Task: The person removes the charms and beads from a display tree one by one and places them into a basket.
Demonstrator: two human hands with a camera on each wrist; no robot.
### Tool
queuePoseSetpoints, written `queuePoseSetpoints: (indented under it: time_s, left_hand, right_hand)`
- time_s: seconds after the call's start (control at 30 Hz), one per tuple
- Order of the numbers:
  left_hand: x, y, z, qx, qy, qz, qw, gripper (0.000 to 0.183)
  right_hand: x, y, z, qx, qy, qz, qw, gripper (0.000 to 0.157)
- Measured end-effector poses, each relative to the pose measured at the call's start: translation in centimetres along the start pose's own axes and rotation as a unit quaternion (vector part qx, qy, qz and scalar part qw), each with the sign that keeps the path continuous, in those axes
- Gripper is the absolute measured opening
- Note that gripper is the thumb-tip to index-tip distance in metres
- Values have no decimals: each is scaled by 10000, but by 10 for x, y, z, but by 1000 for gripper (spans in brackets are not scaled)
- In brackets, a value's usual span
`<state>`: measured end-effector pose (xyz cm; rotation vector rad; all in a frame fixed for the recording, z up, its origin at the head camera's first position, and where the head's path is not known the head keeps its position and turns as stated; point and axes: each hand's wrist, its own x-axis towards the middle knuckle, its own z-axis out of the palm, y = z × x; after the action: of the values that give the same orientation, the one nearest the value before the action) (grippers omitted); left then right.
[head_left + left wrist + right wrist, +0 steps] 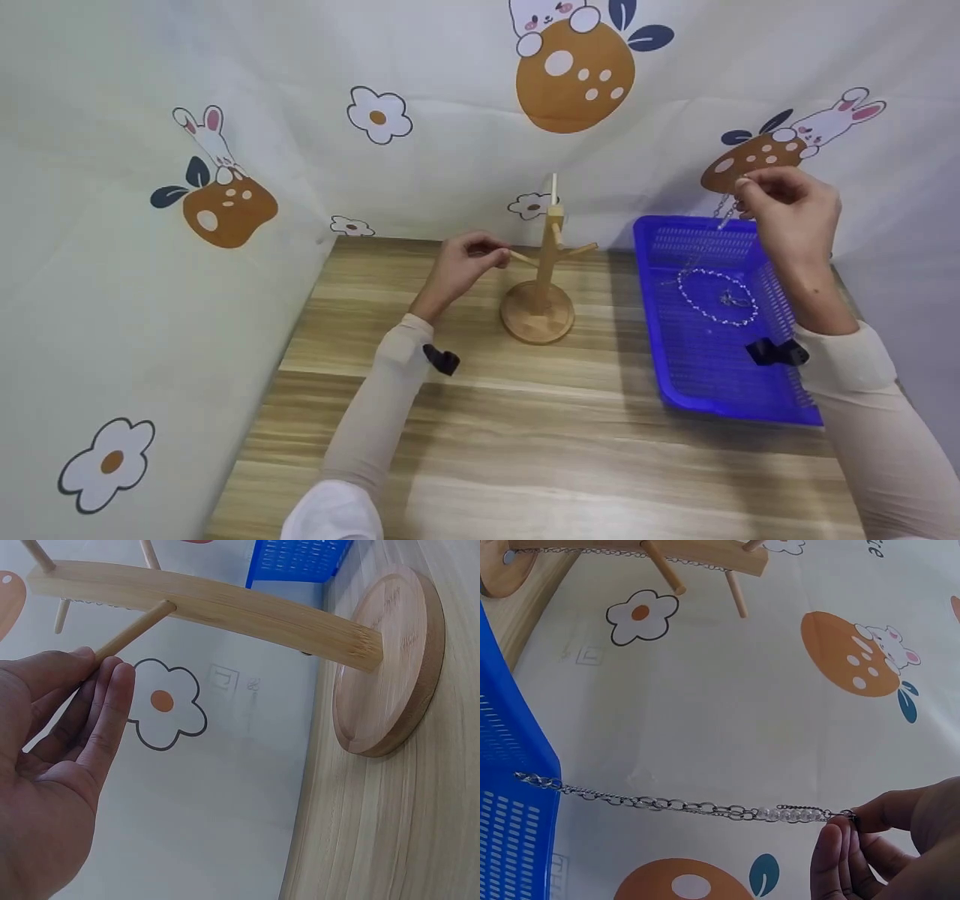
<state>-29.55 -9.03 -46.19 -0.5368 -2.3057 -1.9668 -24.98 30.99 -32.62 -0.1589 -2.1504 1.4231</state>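
Note:
In the head view my left hand [463,271] pinches the tip of a peg on a wooden peg stand [546,274], which stands upright on its round base. The left wrist view shows thumb and fingertips closed on that peg [139,630]. Above the blue basket [651,322], my right hand [799,214] pinches one end of a silver chain [667,804] with several clear beads near the fingers. The chain hangs down; in the head view its lower end blurs against the basket. Another thin chain [615,552] runs along the stand's post.
Inside the basket lie a loop of white beads [739,323] and a small silvery piece [735,300]. The basket stands at the right of the wooden table [525,427]. A printed cloth [450,172] hangs behind and at the sides.

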Motion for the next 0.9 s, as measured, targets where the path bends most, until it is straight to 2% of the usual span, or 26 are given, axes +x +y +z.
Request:
queuePoseSetpoints:
  time_s: [0.17,0.33,0.67,0.9]
  left_hand:
    - [1,-1,0,-17,-8,14,10000,19]
    - [0,0,-1,-143,-75,27,9999,15]
    - [0,-1,-1,-164,-89,39,9998,13]
    - [0,0,-1,-138,-97,14,9999,19]
  right_hand:
    - [2,7,-1,-179,-117,35,9998,13]
    - [3,16,-1,-311,-156,53,9994,7]
    - [2,38,5,-590,-325,-46,9977,10]
    - [-4,50,10,-931,-563,-155,9939,20]
